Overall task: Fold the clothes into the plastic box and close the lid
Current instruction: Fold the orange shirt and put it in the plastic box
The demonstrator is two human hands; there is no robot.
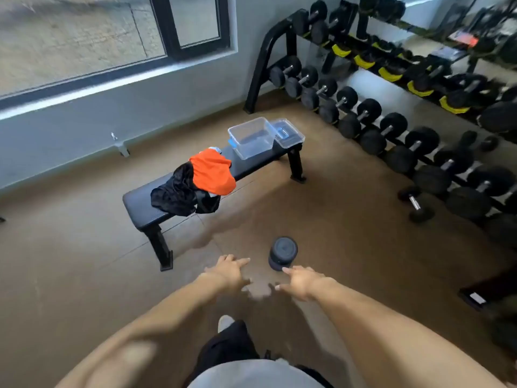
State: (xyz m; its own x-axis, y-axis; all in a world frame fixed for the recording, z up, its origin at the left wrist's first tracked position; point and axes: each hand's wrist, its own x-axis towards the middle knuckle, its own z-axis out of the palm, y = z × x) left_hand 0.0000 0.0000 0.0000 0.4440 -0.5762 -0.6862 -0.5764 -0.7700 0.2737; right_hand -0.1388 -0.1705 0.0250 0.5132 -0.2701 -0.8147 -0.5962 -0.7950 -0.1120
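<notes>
Along the right of the frame ran a black dumbbell rack [391,88]. At centre stood a black padded bench [145,203] — bearing crumpled orange and black clothes [201,182] and, further up, a clear plastic box [251,138] beside its clear lid [289,133]. Below, the left hand [228,273] and right hand [300,281] hovered — fingers spread, holding nothing.

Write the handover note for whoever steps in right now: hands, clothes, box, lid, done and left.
Left hand and right hand: both open, holding nothing, stretched out over the floor short of the bench.
Orange garment and black garment: unfolded heap on the bench.
Plastic box: open, at the bench's far end; lid beside it.
Done: nothing.
Left: fold, pack, close lid.
</notes>
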